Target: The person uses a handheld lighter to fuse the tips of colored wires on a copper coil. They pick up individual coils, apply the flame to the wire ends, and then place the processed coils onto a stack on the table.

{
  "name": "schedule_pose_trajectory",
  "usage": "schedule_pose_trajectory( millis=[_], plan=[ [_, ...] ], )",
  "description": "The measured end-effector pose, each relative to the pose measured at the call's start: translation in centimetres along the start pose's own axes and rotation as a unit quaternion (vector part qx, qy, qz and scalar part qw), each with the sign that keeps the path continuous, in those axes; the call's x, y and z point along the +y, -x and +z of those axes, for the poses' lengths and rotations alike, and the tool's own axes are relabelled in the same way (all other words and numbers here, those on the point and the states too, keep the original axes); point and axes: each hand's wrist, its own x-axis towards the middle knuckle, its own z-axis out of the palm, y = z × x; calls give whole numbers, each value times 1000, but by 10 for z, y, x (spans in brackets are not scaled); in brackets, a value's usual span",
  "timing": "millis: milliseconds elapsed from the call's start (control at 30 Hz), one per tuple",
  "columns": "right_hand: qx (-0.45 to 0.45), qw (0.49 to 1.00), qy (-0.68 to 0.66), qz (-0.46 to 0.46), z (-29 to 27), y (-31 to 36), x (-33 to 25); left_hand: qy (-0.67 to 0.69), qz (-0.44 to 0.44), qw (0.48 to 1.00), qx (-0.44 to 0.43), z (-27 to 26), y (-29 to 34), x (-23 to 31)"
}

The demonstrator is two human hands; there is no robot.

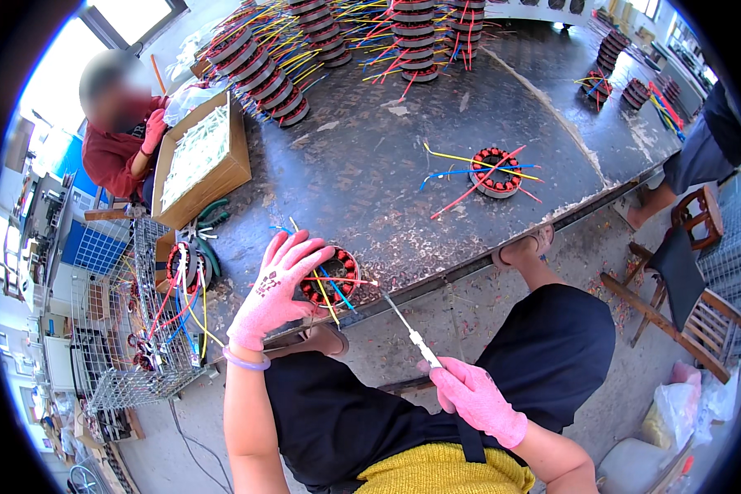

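Note:
A motor stator [350,267], a dark ring with red windings, lies near the table's front edge; yellow, blue and red wires cross it. Against its left side rests my left hand [278,284] in a pink glove, fingers stretched out, with the thumb by the near rim. My right hand [476,397], also gloved, is closed around the white handle of a thin tool [421,344] with a long metal shaft. The shaft's tip points at the red wire's end, just off the table edge; whether they touch I cannot tell.
Another stator [496,174] lies farther right on the table [362,177]. Tall stacks of stators [413,41] stand at the back. On the left are a cardboard box [230,152] of white pieces, green-handled pliers [212,216], a wire basket [144,375] and a seated person [115,148]. A wooden chair [675,288] stands right.

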Motion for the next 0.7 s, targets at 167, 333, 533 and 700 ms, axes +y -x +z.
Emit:
schedule_pose_trajectory(
  millis=[167,333,533,700],
  plan=[
    [-4,1000,-4,-14,-1,-1,2,3,-2,1000,-1,0,0,0],
    [-3,1000,-9,-13,-2,-1,6,4,-1,1000,0,-1,0,1],
    [0,1000,6,-8,-3,-2,7,5,2,1000,1,0,0,0],
    [-4,1000,8,-7,-1,-1,3,2,0,1000,-1,-1,1,0]
  ],
)
